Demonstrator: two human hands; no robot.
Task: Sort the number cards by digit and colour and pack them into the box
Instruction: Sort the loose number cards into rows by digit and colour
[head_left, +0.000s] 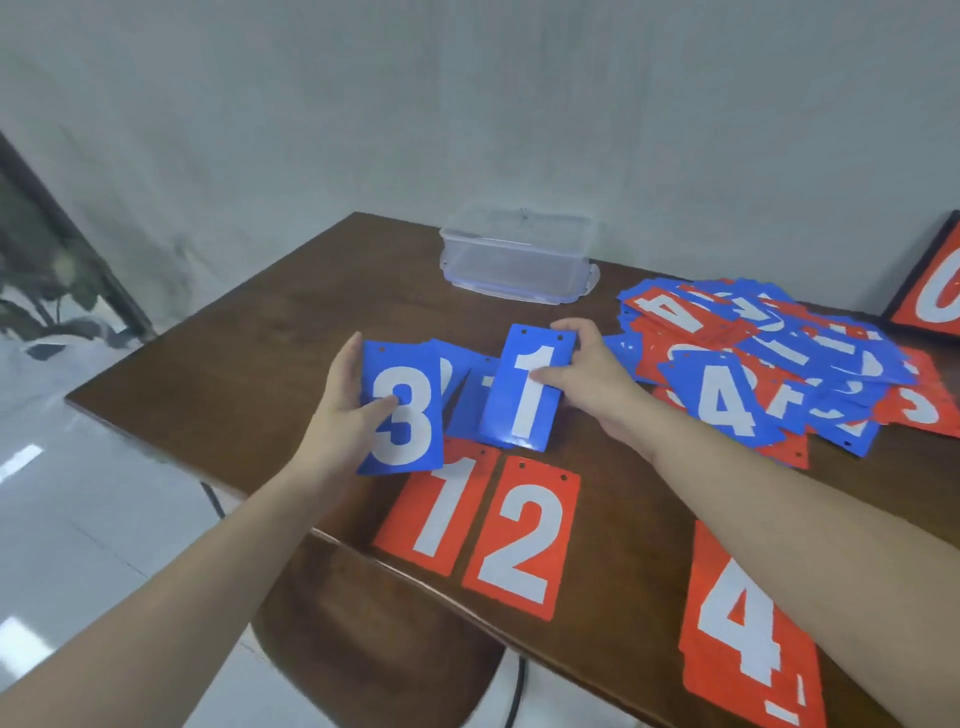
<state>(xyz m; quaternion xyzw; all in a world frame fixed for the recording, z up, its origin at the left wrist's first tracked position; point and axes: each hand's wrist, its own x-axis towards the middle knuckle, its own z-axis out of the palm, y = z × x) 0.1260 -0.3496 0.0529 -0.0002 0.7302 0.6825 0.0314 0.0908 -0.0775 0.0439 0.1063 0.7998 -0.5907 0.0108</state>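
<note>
My left hand (347, 400) grips a blue card showing 3 (410, 415) by its left edge, thumb on its face. My right hand (592, 384) pinches a blue card showing 1 (524, 410) by its right edge, just above the table. Between and under them lie other blue cards (462, 379), partly hidden. Nearer me lie a red 1 (436, 514), a red 2 (519, 540) and a red 4 (737, 623). An unsorted heap of red and blue cards (769, 364) spreads at the right. The clear plastic box (514, 254) stands empty at the far edge.
The brown wooden table (270, 353) ends at the left and near edges, with a wooden chair seat (363, 634) below. A large framed red number board (930, 291) leans at the far right. A pale wall is behind.
</note>
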